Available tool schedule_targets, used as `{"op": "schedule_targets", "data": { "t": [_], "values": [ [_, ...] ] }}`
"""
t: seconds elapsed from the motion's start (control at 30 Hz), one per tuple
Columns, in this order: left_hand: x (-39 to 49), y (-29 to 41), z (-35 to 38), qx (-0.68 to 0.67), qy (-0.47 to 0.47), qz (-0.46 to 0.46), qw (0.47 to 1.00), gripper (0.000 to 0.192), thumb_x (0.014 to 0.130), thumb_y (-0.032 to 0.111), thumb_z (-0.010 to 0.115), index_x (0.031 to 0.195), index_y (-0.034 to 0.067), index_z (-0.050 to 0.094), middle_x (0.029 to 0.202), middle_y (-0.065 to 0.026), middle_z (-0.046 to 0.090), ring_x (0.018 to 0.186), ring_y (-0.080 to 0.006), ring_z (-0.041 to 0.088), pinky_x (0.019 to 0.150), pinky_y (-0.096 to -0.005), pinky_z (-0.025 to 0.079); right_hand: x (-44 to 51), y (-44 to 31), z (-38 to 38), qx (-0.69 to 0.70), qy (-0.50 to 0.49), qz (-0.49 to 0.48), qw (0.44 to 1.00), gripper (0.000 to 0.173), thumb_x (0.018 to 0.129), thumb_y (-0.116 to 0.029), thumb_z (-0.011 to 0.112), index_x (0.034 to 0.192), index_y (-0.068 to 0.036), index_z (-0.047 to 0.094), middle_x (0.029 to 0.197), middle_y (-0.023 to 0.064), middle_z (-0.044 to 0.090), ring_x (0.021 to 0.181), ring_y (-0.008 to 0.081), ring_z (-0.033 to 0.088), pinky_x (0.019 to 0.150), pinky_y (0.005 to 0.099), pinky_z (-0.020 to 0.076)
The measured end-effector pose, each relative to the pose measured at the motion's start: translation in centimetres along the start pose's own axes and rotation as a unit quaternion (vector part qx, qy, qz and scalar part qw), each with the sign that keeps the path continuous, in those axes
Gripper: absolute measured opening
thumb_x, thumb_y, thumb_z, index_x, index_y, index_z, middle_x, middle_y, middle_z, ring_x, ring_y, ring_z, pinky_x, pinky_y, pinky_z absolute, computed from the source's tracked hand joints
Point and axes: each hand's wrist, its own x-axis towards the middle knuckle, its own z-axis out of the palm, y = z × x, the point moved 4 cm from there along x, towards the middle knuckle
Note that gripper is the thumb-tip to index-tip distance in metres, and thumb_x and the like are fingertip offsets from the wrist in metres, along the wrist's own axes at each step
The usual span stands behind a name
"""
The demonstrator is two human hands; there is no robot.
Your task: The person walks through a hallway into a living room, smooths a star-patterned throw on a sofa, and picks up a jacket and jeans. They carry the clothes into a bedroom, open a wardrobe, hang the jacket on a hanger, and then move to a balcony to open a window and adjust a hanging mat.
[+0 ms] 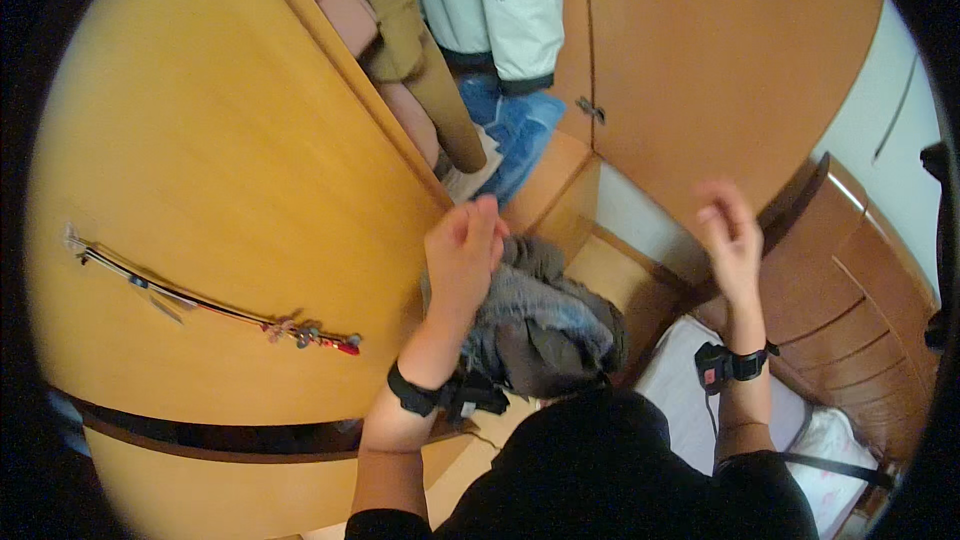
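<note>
My left hand is in front of the wardrobe opening, fingers curled and thumb uppermost. Whether anything is inside its grasp is hidden. Just below and right of it lies a bunched heap of dark grey and faded denim clothes. My right hand is raised and slightly blurred before the brown wardrobe door. Its fingers are loosely bent, the thumb stands apart, and it holds nothing visible. Inside the wardrobe hang a pale jacket with dark cuffs and a tan garment. Blue denim shows beneath the jacket.
A yellowish wood door fills the left side, with a beaded strap hanging on it. A small key sits at the brown door's edge. To the right are a curved wooden headboard and a bed with a pale mattress.
</note>
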Motion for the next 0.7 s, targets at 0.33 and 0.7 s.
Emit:
{"op": "schedule_targets", "data": {
  "t": [0.33, 0.7],
  "values": [
    [0.3, 2.0, 4.4, -0.027, -0.058, 0.109, 0.992, 0.024, 0.086, 0.021, 0.059, 0.07, 0.003, 0.055, 0.056, 0.0019, 0.046, 0.048, -0.0047, 0.04, 0.043, -0.0186, 0.029, -3.6, -3.8, 14.2, 0.041, -0.217, 0.084, 0.972, 0.046, 0.071, -0.013, 0.068, 0.113, -0.001, 0.051, 0.103, 0.0143, 0.059, 0.095, 0.0246, 0.057, 0.084, 0.033, 0.0442],
    [-7.6, 4.3, 0.8, 0.448, 0.058, 0.435, 0.779, 0.06, 0.06, 0.038, 0.077, 0.107, 0.009, 0.055, 0.089, -0.0112, 0.053, 0.076, -0.0279, 0.053, 0.065, -0.0354, 0.045, 4.2, -14.1, 11.8, 0.064, -0.154, -0.094, 0.982, 0.025, 0.069, 0.003, 0.054, 0.094, -0.001, 0.058, 0.081, 0.0104, 0.062, 0.079, 0.0147, 0.059, 0.071, 0.0284, 0.0462]
  ]
}}
